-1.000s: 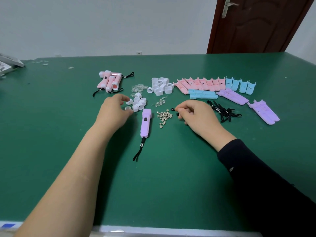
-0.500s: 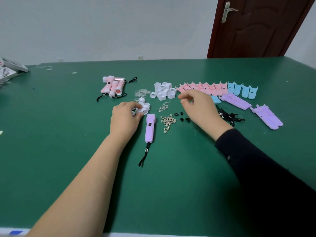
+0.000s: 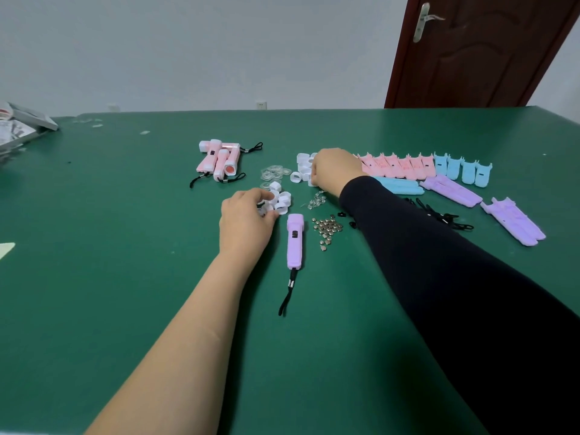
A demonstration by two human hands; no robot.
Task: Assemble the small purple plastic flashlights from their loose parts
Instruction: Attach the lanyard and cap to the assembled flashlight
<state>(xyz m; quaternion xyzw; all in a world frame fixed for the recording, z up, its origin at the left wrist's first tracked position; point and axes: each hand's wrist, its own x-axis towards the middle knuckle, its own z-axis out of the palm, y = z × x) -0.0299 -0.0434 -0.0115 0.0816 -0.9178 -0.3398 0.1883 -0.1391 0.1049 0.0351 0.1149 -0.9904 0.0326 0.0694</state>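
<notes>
An assembled purple flashlight [image 3: 295, 240] lies mid-table, its black lanyard [image 3: 287, 296] trailing toward me. My left hand [image 3: 248, 218] sits just left of it at a heap of small white rings [image 3: 281, 200], thumb and fingers pinching one ring. My right hand [image 3: 335, 169] reaches across to the pile of white head caps [image 3: 300, 167], fingers curled down on a cap at the pile's near edge. Loose purple shell halves [image 3: 452, 190] and more purple shells [image 3: 514, 221] lie at the right.
Button cells [image 3: 326, 229], LEDs [image 3: 315, 200] and clear lenses [image 3: 274, 172] lie around the flashlight. Pink shells [image 3: 398, 164], blue shells [image 3: 464, 167] and black lanyards [image 3: 445, 218] sit right. Finished pink flashlights [image 3: 219, 160] lie back left; a box [image 3: 28, 124] stands at the far left edge.
My right hand left the small black parts beside the button cells and moved up-left onto the white cap pile. My left hand stayed at the white rings, closing on one.
</notes>
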